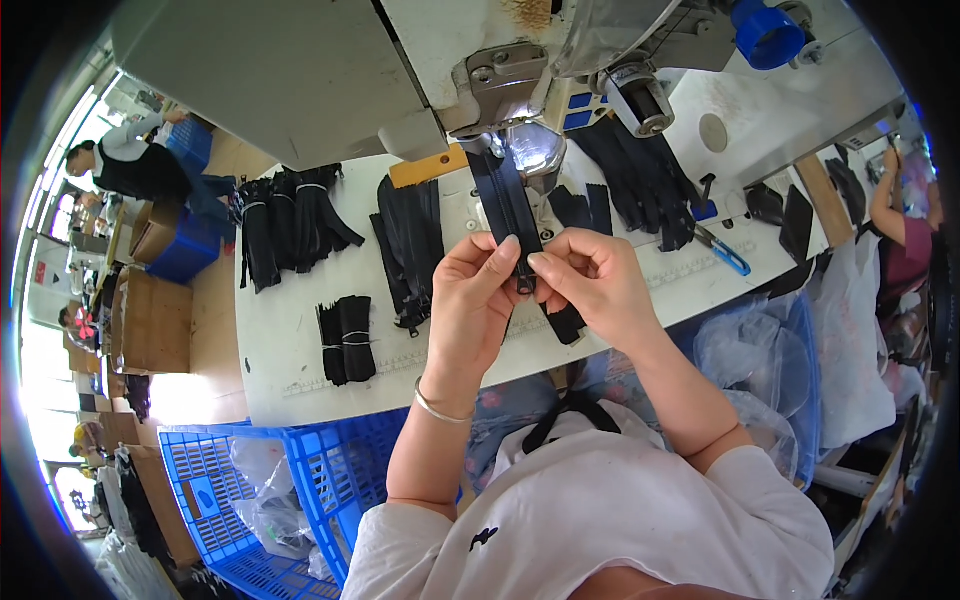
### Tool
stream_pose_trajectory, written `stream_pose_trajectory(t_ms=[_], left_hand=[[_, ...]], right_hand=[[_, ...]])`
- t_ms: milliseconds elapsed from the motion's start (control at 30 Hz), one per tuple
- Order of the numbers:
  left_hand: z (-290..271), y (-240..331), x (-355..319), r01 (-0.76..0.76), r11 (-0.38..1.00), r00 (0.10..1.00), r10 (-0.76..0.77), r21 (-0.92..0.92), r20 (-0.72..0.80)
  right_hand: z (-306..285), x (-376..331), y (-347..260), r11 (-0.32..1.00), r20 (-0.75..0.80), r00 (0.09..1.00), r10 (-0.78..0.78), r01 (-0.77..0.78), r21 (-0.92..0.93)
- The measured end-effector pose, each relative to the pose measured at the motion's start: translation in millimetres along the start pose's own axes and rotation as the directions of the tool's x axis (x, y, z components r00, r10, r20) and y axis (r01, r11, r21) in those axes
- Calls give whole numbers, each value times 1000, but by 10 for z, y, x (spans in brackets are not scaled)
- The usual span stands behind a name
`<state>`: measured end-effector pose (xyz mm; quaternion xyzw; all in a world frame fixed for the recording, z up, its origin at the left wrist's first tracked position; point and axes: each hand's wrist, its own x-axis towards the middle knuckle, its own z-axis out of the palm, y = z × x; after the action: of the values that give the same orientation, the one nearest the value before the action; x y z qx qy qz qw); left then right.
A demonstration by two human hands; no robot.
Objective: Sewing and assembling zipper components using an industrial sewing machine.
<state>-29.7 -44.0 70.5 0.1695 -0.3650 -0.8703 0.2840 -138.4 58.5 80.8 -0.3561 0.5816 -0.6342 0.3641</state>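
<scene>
A black zipper (507,200) runs from under the head of a machine (505,85) down toward me. Near its lower end my left hand (482,285) pinches it from the left, thumb on top. My right hand (590,285) grips the same end from the right, its thumb and forefinger beside the dark slider (526,284). Below the right hand a black strip end (567,324) lies on the white table (440,375). Left of my hands lies a loose bunch of black zippers (408,240). The fingertips partly hide the zipper's lower end.
Tied zipper bundles (290,220) and a small tied roll of black strips (346,338) lie at left. More zippers (635,180) and a blue utility knife (722,250) are at right. A blue crate (320,480) and a blue bin (808,370) stand by the table's near edge. Other people work beyond.
</scene>
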Motion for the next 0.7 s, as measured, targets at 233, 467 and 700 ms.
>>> stream_pose_trajectory(t_ms=[233,467,700], left_hand=[[19,19,129,-114,990,987,123,84,-105],[89,97,408,-228,962,958,249,148,-145],[85,193,632,-297,938,932,325,179,-158]], right_hand=[[26,139,-82,995,-32,996,-86,84,-51],[30,404,-147,970,-94,973,-212,198,-138],[-40,253,-122,981,-190,974,-126,94,-170]])
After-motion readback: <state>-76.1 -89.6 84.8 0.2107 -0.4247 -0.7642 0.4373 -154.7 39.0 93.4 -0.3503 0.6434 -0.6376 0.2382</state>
